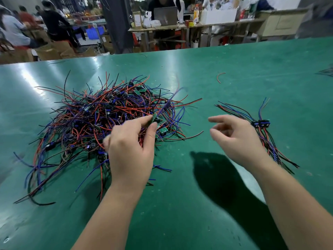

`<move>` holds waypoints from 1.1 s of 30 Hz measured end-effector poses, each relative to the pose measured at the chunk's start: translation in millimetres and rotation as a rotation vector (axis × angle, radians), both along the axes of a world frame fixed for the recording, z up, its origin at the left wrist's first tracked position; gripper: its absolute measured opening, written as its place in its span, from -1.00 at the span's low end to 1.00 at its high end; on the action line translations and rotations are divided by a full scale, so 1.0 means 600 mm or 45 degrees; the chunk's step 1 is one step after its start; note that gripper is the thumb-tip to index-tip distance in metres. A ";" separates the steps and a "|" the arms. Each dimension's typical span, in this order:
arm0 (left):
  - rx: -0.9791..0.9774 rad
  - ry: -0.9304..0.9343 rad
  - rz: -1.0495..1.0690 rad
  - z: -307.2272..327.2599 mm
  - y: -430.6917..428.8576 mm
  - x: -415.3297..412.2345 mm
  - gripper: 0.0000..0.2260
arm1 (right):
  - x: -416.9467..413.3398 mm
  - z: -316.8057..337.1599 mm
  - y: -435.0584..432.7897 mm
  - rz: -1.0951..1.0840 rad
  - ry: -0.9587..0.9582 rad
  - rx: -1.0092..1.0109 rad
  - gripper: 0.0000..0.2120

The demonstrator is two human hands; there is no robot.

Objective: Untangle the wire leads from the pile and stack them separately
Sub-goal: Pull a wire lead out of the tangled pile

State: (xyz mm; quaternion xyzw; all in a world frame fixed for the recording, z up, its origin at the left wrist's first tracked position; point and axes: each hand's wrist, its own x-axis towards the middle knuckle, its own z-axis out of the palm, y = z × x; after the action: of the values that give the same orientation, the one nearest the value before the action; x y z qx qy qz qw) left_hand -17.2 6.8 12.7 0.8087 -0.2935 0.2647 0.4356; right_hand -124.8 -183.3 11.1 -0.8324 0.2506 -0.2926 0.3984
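Table: a green table (234, 60) fills the lower two thirds of the frame; its far edge runs across the upper part.
Pile: a tangled pile (93, 121) of red, black, blue and purple wire leads lies left of centre, with small green boards and dark connectors mixed in. Loose ends fan out on all sides.
Left hand: the left hand (129, 147) is at the lower right edge of the pile, back of the hand toward the camera. Thumb and forefinger pinch one wire lead (164, 106) at its lower end.
Held lead: it rises up and to the right from the fingertips, above the pile's right side. It is blurred; the piece in the pinch looks like a small green board, but that is not certain.
Right hand: the right hand (236, 138) is right of centre, above the table, fingers loosely bent and apart, holding nothing. It touches neither pile nor stack.
Stack: a small stack (261, 123) of sorted leads lies just right of the right hand, well apart from the pile, its dark connectors together and the wires running roughly in parallel both ways.
Stray wire: a short red wire scrap (220, 77) lies alone in the upper right of the table.
Shadow: a dark shadow (216, 177) falls on the table between the forearms.
Background: other people sit at benches beyond the table; a laptop (165, 15) stands at top centre.
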 end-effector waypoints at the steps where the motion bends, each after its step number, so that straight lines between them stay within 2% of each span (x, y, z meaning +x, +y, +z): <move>1: -0.195 0.210 -0.188 0.007 -0.005 -0.011 -0.83 | 0.001 0.002 0.008 0.102 -0.012 0.152 -0.83; 3: -0.565 0.749 -0.495 0.018 -0.017 -0.033 -0.85 | 0.001 0.005 0.023 0.302 -0.073 0.460 -0.85; 4: -0.671 1.029 -0.598 0.021 -0.023 -0.042 -0.84 | 0.001 0.007 0.029 0.387 -0.120 0.609 -0.86; 6: -0.684 1.451 -0.720 0.018 -0.033 -0.056 -0.81 | 0.002 0.009 0.038 0.510 -0.209 0.855 -0.89; 9: -0.517 1.703 -0.883 0.013 -0.037 -0.071 -0.82 | 0.004 0.011 0.046 0.599 -0.283 1.081 -0.80; 12: -0.411 1.786 -1.015 0.012 -0.034 -0.078 -0.80 | 0.002 0.013 0.044 0.601 -0.227 1.079 -0.83; 15: -0.394 1.732 -0.953 0.010 -0.033 -0.074 -0.75 | 0.003 0.010 0.040 0.607 -0.164 1.060 -0.83; 19: -0.477 1.644 -0.908 0.006 -0.033 -0.069 -0.82 | 0.000 0.007 0.040 0.659 -0.062 1.066 -0.85; 22: -0.432 1.660 -0.910 0.003 -0.033 -0.066 -0.81 | 0.000 0.009 0.039 0.594 -0.012 1.023 -0.88; 26: -0.236 1.709 -0.991 0.000 -0.033 -0.073 -0.79 | 0.001 0.016 0.016 0.315 -0.169 1.131 -0.86; 29: -0.125 1.726 -1.054 -0.001 -0.032 -0.079 -0.76 | -0.003 0.021 -0.010 0.092 -0.304 1.180 -0.96; 33: -0.029 1.710 -1.082 -0.003 -0.034 -0.080 -0.88 | -0.004 0.017 -0.019 0.009 -0.385 1.240 -0.93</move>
State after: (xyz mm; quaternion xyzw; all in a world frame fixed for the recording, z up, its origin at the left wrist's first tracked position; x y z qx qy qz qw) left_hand -65.0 -13.4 10.8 0.6097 -0.2487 -0.4656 0.5913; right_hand -127.4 -194.7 21.6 -0.4993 0.2947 -0.2576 0.7730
